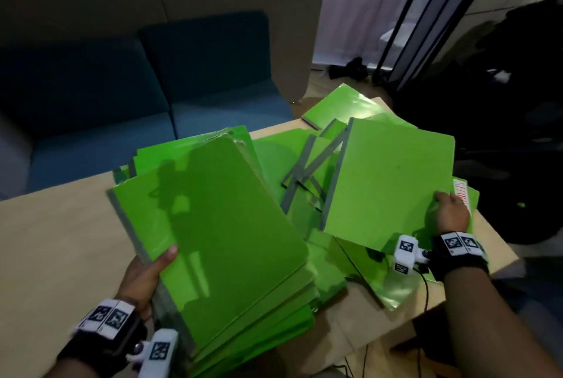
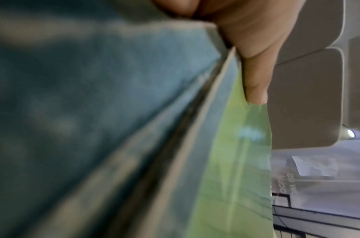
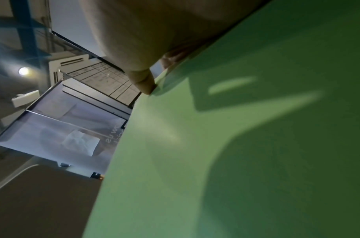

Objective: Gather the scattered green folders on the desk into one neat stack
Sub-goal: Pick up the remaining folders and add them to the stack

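A blue sofa is seen beyond the wooden desk, and a dark bag at its right end. A thick stack of green folders is gripped at its grey-spined near-left edge by the left hand, thumb on top; its long axis runs from near right to far left. One lifted folder is pinched by the right hand, above loose folders fanned across the desk (too overlapped to be counted).

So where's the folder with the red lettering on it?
In the head view, the red-lettered folder lies at the desk's right side, beside the right hand.
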`<action>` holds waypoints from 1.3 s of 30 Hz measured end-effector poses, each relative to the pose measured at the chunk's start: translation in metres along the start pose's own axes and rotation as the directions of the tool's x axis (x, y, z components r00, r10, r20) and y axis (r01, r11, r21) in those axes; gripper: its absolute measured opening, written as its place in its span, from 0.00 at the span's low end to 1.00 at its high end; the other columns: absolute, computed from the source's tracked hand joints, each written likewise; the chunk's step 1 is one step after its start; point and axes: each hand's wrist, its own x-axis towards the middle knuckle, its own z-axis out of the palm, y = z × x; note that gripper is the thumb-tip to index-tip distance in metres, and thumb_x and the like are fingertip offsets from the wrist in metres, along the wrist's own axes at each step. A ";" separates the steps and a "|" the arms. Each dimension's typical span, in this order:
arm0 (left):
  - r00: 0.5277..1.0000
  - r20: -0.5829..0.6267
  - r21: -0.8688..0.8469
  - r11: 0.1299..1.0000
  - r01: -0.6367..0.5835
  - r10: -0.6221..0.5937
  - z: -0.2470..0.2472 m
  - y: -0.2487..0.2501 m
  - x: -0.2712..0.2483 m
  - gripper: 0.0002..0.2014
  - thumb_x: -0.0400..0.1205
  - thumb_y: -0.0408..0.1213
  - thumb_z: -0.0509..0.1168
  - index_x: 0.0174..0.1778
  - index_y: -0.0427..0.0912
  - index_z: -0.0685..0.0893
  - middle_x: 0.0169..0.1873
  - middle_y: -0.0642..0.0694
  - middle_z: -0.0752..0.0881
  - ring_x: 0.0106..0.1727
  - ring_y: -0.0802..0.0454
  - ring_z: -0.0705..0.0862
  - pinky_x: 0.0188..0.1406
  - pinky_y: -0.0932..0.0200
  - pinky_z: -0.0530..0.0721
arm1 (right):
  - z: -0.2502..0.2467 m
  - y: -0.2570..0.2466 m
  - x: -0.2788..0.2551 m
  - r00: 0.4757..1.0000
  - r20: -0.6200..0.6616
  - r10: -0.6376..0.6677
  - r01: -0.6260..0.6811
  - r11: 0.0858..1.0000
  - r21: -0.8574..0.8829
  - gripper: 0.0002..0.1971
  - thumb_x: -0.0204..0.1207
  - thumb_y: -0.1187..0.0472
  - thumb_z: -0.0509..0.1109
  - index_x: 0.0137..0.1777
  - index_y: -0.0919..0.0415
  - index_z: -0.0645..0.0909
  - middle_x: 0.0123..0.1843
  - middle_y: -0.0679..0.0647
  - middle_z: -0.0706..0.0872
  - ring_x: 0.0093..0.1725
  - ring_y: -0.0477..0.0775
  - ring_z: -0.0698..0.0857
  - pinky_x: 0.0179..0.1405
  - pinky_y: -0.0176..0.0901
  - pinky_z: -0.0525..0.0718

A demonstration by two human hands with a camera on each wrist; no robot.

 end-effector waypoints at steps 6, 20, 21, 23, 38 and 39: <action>0.996 0.022 0.191 0.978 0.083 -0.089 0.082 -0.009 0.026 0.46 0.55 0.65 0.79 0.63 0.38 0.81 0.56 0.35 0.87 0.50 0.38 0.87 0.50 0.45 0.85 | -0.041 0.023 0.042 0.998 -0.036 0.051 -0.055 0.993 -0.104 0.34 0.79 0.39 0.66 0.70 0.69 0.78 0.67 0.71 0.82 0.65 0.72 0.81 0.59 0.54 0.77; 0.956 -0.096 0.578 0.767 0.279 -0.276 0.123 -0.016 0.034 0.50 0.66 0.69 0.70 0.75 0.33 0.71 0.71 0.31 0.77 0.66 0.33 0.79 0.66 0.44 0.77 | -0.037 0.081 0.065 0.983 0.042 0.180 -0.103 0.723 -0.683 0.48 0.62 0.26 0.73 0.69 0.66 0.77 0.66 0.73 0.77 0.65 0.74 0.77 0.68 0.66 0.76; 0.960 -0.094 0.585 0.766 0.267 -0.262 0.123 -0.016 0.034 0.48 0.68 0.67 0.70 0.74 0.32 0.72 0.70 0.31 0.78 0.65 0.34 0.79 0.64 0.46 0.77 | -0.037 0.080 0.063 0.982 0.040 0.184 -0.105 0.715 -0.691 0.48 0.59 0.24 0.73 0.66 0.65 0.80 0.64 0.73 0.78 0.63 0.74 0.78 0.67 0.66 0.77; 0.963 -0.092 0.582 0.771 0.259 -0.254 0.124 -0.018 0.034 0.45 0.70 0.65 0.70 0.72 0.31 0.74 0.68 0.31 0.80 0.61 0.35 0.80 0.59 0.49 0.77 | -0.037 0.104 0.085 0.975 0.006 0.223 -0.165 0.740 -0.652 0.52 0.44 0.18 0.71 0.61 0.58 0.82 0.61 0.69 0.81 0.61 0.73 0.80 0.64 0.66 0.79; 0.961 -0.113 0.581 0.768 0.271 -0.254 0.127 -0.021 0.035 0.46 0.70 0.60 0.73 0.73 0.28 0.70 0.58 0.34 0.81 0.53 0.38 0.79 0.49 0.50 0.75 | -0.044 0.022 0.049 0.989 -0.005 -0.146 0.146 0.989 -0.018 0.25 0.81 0.64 0.68 0.78 0.61 0.73 0.65 0.69 0.84 0.59 0.57 0.83 0.55 0.42 0.79; 0.962 -0.119 0.584 0.766 0.268 -0.246 0.127 -0.021 0.034 0.44 0.71 0.58 0.73 0.73 0.28 0.70 0.53 0.35 0.81 0.51 0.40 0.78 0.49 0.51 0.74 | -0.050 0.011 0.050 0.978 -0.020 -0.209 0.210 0.977 0.046 0.25 0.80 0.67 0.67 0.77 0.60 0.75 0.64 0.67 0.85 0.57 0.53 0.83 0.52 0.36 0.78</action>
